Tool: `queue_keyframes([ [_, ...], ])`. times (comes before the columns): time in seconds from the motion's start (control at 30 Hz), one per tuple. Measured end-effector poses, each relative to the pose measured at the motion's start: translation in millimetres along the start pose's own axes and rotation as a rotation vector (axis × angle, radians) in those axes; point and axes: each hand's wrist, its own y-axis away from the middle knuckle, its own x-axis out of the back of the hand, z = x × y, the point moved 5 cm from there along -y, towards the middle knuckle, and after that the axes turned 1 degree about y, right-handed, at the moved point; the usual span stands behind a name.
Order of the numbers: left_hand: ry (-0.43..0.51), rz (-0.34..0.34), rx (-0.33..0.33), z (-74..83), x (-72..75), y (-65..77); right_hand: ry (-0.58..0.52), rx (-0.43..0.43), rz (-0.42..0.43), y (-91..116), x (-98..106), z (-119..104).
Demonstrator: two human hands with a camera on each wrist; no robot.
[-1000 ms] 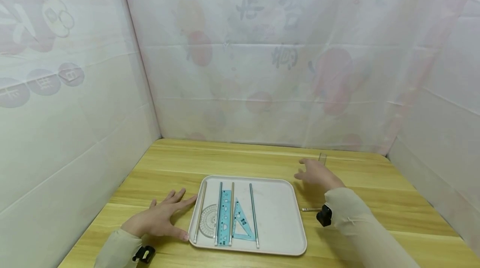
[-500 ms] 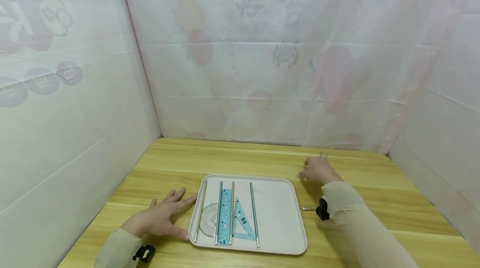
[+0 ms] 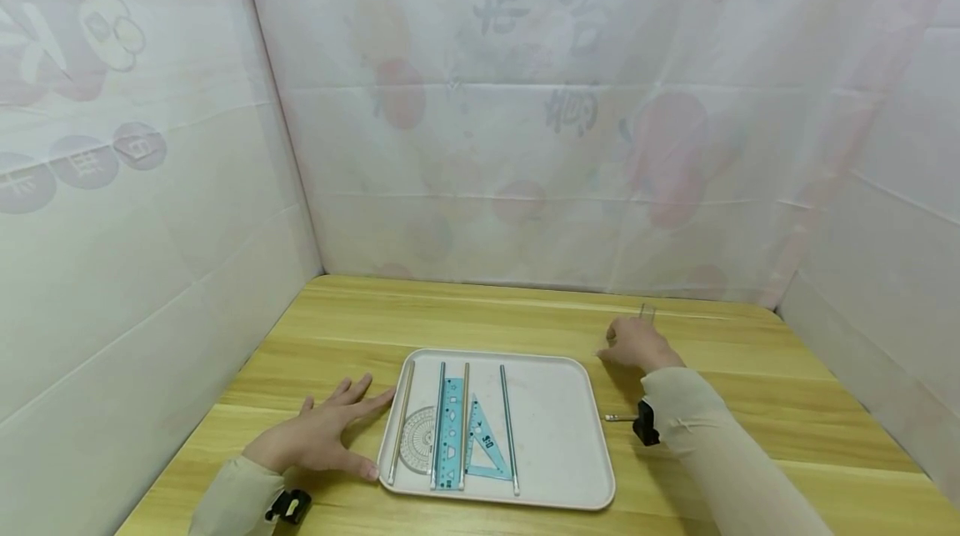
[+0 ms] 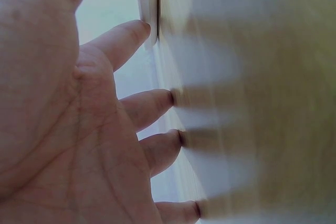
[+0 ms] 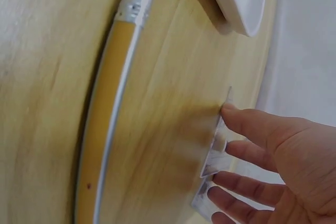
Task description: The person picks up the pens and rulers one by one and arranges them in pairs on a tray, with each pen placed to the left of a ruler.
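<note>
My left hand (image 3: 322, 436) lies spread at the left of the white tray (image 3: 558, 436), thumb and index fingertip right at its rim. In the left wrist view, the fingers (image 4: 149, 109) reach to the wood. My right hand (image 3: 637, 344) is beyond the tray's right side. It pinches a flat, clear plastic piece (image 5: 214, 156) with a pointed corner, held between thumb and fingers; part of it is hidden by the hand. A clear end (image 3: 647, 313) pokes out behind the knuckles. Below the right wrist lies a yellow pencil (image 5: 107, 114) with a silver ferrule.
On the tray lie a clear protractor (image 3: 416, 441), a blue ruler (image 3: 452, 436), a blue set square (image 3: 486, 453) and several pencils, one of them dark green (image 3: 507, 428). Printed cloth walls (image 3: 480, 144) border the wooden table (image 3: 450, 311) at the back and sides.
My right hand has moved slightly right, and its spread fingers have closed down on the clear piece. The left hand and the things on the tray stay put.
</note>
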Motion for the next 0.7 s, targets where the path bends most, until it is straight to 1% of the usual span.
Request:
queue_keyframes([
  [0.17, 0.001, -0.002, -0.003, -0.6, -0.1, -0.2, 0.002, 0.036, -0.018, -0.8, 0.8, 0.6],
  [0.3, -0.001, 0.001, -0.001, -1.1, 0.6, -0.6, 0.003, 0.05, -0.03, -1.8, 0.5, 1.9],
  [0.53, 0.004, 0.004, 0.001, -1.4, 0.1, -0.4, 0.002, 0.011, -0.007, -3.7, -1.8, 1.4],
  [0.7, -0.004, 0.01, -0.002, -0.9, -0.1, -1.1, -0.057, -0.017, 0.0, -3.3, 0.4, -2.2],
])
